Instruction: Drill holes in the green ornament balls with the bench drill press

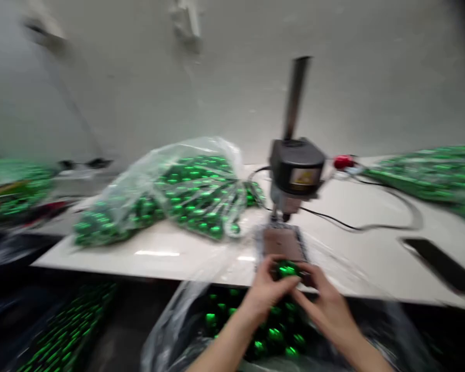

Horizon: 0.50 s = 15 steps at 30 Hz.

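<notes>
Low in the frame, right of centre, the left hand [265, 289] and the right hand [325, 294] both pinch one shiny green ball [287, 269] between thumbs and fingers, the ball sitting just below the brown plate [281, 244] of a bench machine [297, 165]; blur hides whether it touches the plate. The step in hand looks like handling or turning this single ball at the machine's front, at the near edge of the white table [213, 261]. More green balls [275, 336] lie in an open clear bag [170, 320] at the bottom centre, beneath the hands, while a filled bag [201, 199] rests left of the machine. The next move, I judge, calls for a light, steady pinch and care over which way the ball faces, since its smooth surface could slip from the fingertips
</notes>
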### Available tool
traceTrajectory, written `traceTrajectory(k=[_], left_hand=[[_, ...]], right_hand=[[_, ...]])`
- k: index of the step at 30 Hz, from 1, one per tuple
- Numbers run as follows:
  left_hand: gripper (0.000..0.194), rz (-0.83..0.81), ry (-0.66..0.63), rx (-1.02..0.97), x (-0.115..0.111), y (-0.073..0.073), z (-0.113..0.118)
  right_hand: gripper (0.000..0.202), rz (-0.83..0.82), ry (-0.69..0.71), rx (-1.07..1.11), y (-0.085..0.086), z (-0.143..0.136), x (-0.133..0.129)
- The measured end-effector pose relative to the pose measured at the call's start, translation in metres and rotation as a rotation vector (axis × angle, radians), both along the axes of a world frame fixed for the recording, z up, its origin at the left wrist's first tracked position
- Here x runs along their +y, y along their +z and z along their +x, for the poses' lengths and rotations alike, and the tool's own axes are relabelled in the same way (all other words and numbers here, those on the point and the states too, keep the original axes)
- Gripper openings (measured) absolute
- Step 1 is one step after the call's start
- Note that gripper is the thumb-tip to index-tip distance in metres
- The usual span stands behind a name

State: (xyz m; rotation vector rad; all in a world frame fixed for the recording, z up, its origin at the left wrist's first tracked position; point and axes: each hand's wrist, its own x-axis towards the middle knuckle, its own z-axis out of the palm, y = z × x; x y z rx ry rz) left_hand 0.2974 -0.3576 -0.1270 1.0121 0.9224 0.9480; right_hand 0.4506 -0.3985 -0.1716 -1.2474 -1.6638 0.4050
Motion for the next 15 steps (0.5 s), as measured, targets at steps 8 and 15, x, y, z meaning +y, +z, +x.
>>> traceTrajectory(k=[8, 15], left_hand=[[0.073, 0.034, 0.001, 0.22, 0.036, 0.003, 0.002], [0.086, 0.016, 0.189, 0.25, 0.057, -0.005, -0.008]], right_hand=[[0.029, 0.012, -0.254, -0.186, 0.014, 0.042, 0.014], [0.032, -0.168, -0.821, -0.249, -0.009, 0.206, 0.017]])
